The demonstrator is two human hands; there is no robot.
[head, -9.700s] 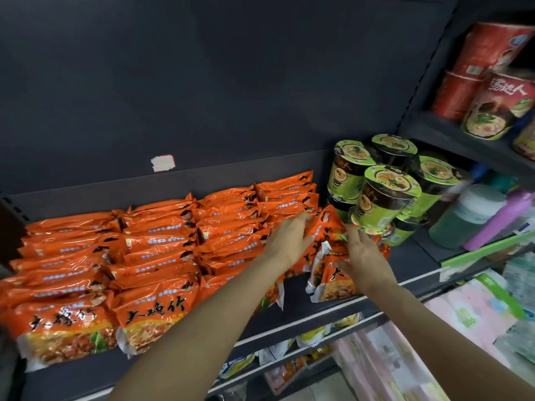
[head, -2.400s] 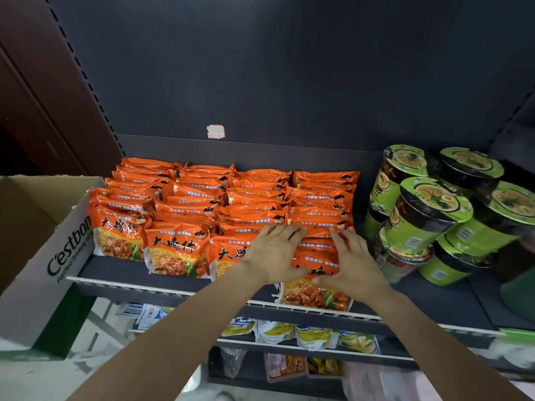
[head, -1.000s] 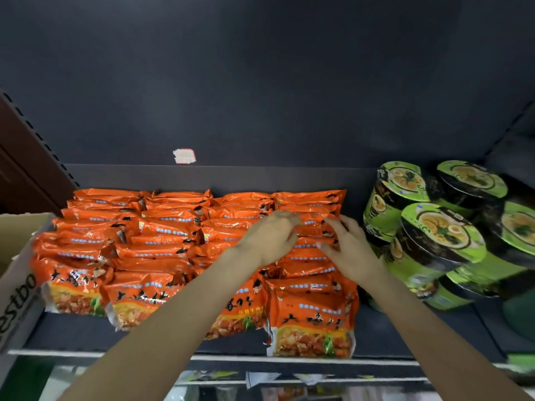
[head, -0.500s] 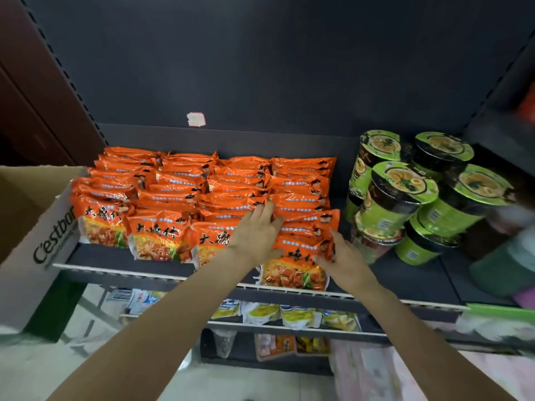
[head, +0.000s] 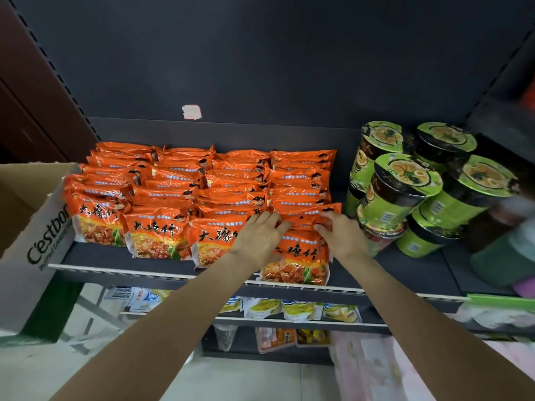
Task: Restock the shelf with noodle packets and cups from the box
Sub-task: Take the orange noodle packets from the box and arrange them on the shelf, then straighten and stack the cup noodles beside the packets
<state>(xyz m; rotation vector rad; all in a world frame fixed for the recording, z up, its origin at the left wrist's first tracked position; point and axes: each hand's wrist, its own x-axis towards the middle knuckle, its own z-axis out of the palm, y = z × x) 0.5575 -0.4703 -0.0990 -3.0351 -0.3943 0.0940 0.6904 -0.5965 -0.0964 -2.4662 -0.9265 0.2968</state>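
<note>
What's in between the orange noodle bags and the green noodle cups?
In the head view, only a bare dark strip of shelf separates the orange packets from the green cups.

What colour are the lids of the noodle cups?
Green lids, each picturing a noodle bowl; head view.

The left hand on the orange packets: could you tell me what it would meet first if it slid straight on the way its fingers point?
Probably the next orange foil noodle packets stacked just behind the left hand in the rightmost row; depth is unclear.
</note>
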